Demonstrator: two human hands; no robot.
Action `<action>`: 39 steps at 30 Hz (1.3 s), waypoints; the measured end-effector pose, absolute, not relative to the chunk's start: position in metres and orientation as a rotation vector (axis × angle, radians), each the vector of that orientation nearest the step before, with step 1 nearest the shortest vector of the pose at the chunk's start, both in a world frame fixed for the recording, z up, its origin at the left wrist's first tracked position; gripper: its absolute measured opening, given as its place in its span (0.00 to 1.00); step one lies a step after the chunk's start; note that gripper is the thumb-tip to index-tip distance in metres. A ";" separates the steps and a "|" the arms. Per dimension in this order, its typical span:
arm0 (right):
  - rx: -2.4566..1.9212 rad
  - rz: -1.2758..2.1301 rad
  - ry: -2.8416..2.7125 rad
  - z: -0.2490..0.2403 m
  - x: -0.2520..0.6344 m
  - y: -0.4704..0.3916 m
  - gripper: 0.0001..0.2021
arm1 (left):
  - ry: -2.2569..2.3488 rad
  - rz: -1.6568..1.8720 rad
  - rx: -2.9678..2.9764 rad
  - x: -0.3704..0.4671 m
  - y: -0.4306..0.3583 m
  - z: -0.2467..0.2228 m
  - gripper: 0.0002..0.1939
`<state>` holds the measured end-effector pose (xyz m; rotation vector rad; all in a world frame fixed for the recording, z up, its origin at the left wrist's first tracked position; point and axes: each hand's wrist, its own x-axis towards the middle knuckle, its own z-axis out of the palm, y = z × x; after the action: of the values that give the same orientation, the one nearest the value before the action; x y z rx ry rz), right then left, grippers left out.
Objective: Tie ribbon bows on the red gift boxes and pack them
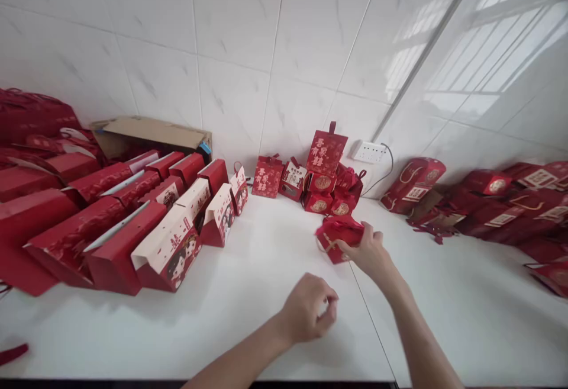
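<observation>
My right hand [370, 251] grips the near right edge of a small red gift box [329, 249], thumb in front and fingers behind. The box rests on the white table and has gold printing and red ribbon at its top. My left hand [309, 308] hovers nearer the table's front edge, apart from the box. Its fingers are curled towards the thumb, and no object shows in them. Just behind the held box stands a stack of small red gift boxes [320, 183]. A red box [267, 176] and a white-and-red box [293, 180] are to its left.
Rows of red and cream gift boxes [166, 247] fill the left side, before an open cardboard carton [155, 131]. A white power strip [369, 151] with a cord is near the tiled wall. More red boxes [501, 211] lie at right. A red strip [13, 354] lies front left.
</observation>
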<state>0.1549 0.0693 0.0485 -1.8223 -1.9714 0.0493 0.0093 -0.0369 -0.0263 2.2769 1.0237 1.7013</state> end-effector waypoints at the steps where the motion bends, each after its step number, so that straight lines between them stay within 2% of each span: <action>1: -1.843 0.092 -2.000 0.047 0.138 0.053 0.38 | 1.030 1.854 2.189 0.003 -0.041 -0.021 0.07; 3: -1.854 0.166 -2.085 0.042 0.105 0.016 0.41 | 1.193 2.049 1.975 -0.014 -0.053 -0.016 0.12; 5: -1.869 0.202 -2.153 0.035 0.078 -0.019 0.43 | 1.416 2.094 1.740 -0.032 -0.066 -0.020 0.15; 7: -1.786 0.314 -2.261 0.029 0.064 -0.046 0.45 | 1.558 1.972 1.525 -0.049 -0.080 -0.027 0.18; 11: -1.465 0.766 -2.342 0.027 0.069 -0.058 0.50 | 1.632 1.701 1.199 -0.075 -0.096 -0.031 0.20; 13: -1.446 0.920 -2.254 0.029 0.078 -0.049 0.44 | 1.664 1.595 1.164 -0.083 -0.096 -0.025 0.20; 17: -1.424 0.947 -2.136 0.031 0.086 -0.035 0.24 | 1.601 1.309 1.303 -0.094 -0.080 -0.007 0.15; 20: -1.313 1.105 -2.140 0.030 0.092 -0.036 0.17 | 1.466 1.149 1.440 -0.106 -0.062 0.006 0.16; 23: -1.371 1.259 -2.048 0.031 0.103 -0.041 0.20 | 1.663 1.318 1.522 -0.122 -0.054 0.016 0.16; 26: -1.436 1.132 -1.925 0.031 0.112 -0.042 0.21 | 1.906 1.565 1.391 -0.130 -0.065 0.020 0.14; 30: -1.318 0.951 -1.876 0.025 0.110 -0.041 0.14 | 1.905 1.428 1.453 -0.123 -0.096 0.017 0.12; 33: -1.201 0.774 -1.886 0.021 0.102 -0.036 0.17 | 1.976 1.323 1.473 -0.113 -0.113 0.013 0.13; 35: -1.136 0.824 -1.942 0.019 0.098 -0.032 0.18 | 2.038 1.241 1.397 -0.109 -0.120 0.010 0.16; 39: -1.103 1.020 -2.069 0.017 0.095 -0.029 0.11 | 2.103 1.122 1.199 -0.106 -0.128 0.006 0.24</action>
<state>0.0953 -0.0290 0.0174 -1.1032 -2.0692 1.0205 -0.1058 -0.1278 0.0061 1.1989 2.1031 1.1223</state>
